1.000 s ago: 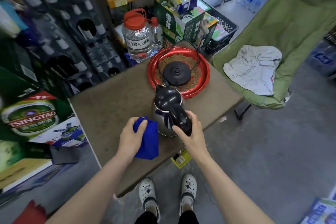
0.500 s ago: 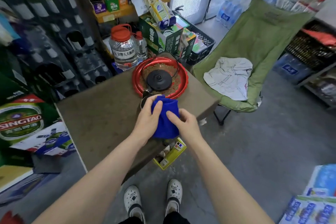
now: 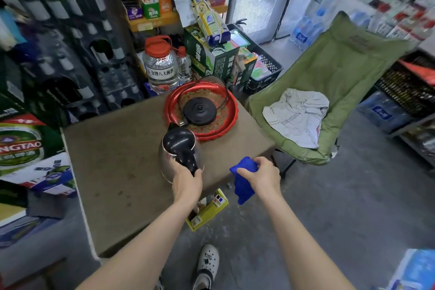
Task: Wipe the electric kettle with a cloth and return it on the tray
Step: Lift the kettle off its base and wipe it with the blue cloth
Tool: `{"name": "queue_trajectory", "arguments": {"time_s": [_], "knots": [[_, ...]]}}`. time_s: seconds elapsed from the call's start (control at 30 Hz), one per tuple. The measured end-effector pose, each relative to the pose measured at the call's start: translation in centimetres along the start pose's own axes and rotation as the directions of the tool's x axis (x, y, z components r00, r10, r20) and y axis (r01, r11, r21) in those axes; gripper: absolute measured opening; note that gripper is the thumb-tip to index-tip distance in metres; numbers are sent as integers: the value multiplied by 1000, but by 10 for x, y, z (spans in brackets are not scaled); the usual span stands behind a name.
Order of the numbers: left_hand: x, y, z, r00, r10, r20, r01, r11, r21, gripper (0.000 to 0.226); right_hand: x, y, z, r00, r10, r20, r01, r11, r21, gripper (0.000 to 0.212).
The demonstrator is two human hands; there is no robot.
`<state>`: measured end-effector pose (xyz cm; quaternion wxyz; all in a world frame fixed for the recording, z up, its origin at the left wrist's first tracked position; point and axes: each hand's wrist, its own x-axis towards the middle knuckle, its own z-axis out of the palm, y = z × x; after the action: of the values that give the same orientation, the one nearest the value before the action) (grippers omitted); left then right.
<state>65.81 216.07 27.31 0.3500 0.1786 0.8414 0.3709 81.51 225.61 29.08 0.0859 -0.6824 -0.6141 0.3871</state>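
The steel electric kettle (image 3: pixel 178 142) with a black lid and handle stands on the brown table (image 3: pixel 122 160), just in front of the red round tray (image 3: pixel 231 122). My left hand (image 3: pixel 187 180) grips the kettle's black handle. Its black base (image 3: pixel 200 110) lies in the middle of the tray with a cord looping around it. My right hand (image 3: pixel 263 175) holds the blue cloth (image 3: pixel 243 179) bunched up, off the table's right front corner and apart from the kettle.
A large clear jug with a red cap (image 3: pixel 161 66) and green boxes (image 3: pixel 211 54) crowd behind the tray. A green folding chair (image 3: pixel 341 73) with a white garment (image 3: pixel 296 115) stands to the right. A yellow box (image 3: pixel 207 209) lies on the floor under the table edge.
The hands have swapped: the cloth passed from my left hand to my right and came off the kettle, and my left hand now grips the handle. The camera has tilted up.
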Motion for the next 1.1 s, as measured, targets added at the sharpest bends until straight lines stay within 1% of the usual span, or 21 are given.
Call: {"name": "queue_trajectory", "arguments": {"time_s": [0.07,0.1,0.17,0.23,0.27,0.33,0.4,0.43,0.47,0.5,0.6,0.63,0.73,0.77,0.8,0.83,0.9,0.93,0.97,1.0,1.1], "knots": [[8,3,-11,996,55,-71,-58,997,-44,78,5,-3,-8,1000,-5,-3,5,998,-64,77],[12,6,-20,992,69,-106,-75,996,-50,77,6,-6,-12,999,-35,-24,33,997,-68,77],[20,12,-42,986,82,-143,-89,995,-42,74,1,-21,-19,984,-140,-109,142,990,17,59],[22,18,-62,980,118,-159,-122,992,-19,71,-7,-45,-17,934,-282,-219,316,938,139,32],[21,21,-70,972,155,-174,-158,987,-4,67,-13,-59,-11,894,-373,-248,418,894,160,26],[18,29,-80,946,240,-217,-246,969,1,56,-27,-86,9,790,-570,-227,603,790,115,29],[19,41,-90,925,275,-261,-298,953,-54,44,-40,-100,36,670,-730,-137,735,678,-15,37],[19,49,-96,925,264,-274,-304,945,-117,39,-42,-103,49,591,-796,-127,788,604,-121,38],[21,58,-104,929,247,-276,-307,930,-200,36,-41,-108,57,513,-848,-136,822,530,-207,39],[21,68,-111,933,240,-268,-315,905,-285,34,-39,-115,58,462,-875,-146,839,485,-246,40],[21,99,-129,935,265,-237,-348,816,-461,29,-23,-148,43,385,-900,-203,872,427,-240,41],[20,109,-134,929,285,-234,-366,795,-484,27,-20,-163,32,396,-883,-251,877,445,-182,41],[18,135,-142,904,377,-204,-427,757,-494,24,-10,-199,-2,552,-752,-359,819,570,65,38],[18,142,-144,899,393,-195,-435,744,-507,26,-12,-205,-8,557,-736,-385,813,577,73,38],[20,148,-147,896,398,-195,-439,737,-515,27,-18,-205,-10,518,-755,-402,830,558,20,40],[23,154,-149,896,396,-202,-440,727,-526,27,-25,-202,-7,454,-797,-399,857,513,-49,41],[27,166,-153,894,391,-217,-442,702,-558,28,-33,-188,5,258,-896,-361,875,375,-306,40],[28,170,-154,890,399,-218,-449,695,-561,28,-33,-183,6,204,-919,-336,859,333,-389,39],[28,173,-154,885,415,-211,-458,693,-557,27,-31,-182,1,188,-923,-335,848,325,-419,39],[27,176,-154,880,434,-195,-464,693,-552,26,-27,-186,-7,213,-912,-350,847,351,-399,40],[23,182,-153,877,464,-126,-443,678,-587,25,-18,-211,-32,410,-807,-426,847,510,-150,47]]}}
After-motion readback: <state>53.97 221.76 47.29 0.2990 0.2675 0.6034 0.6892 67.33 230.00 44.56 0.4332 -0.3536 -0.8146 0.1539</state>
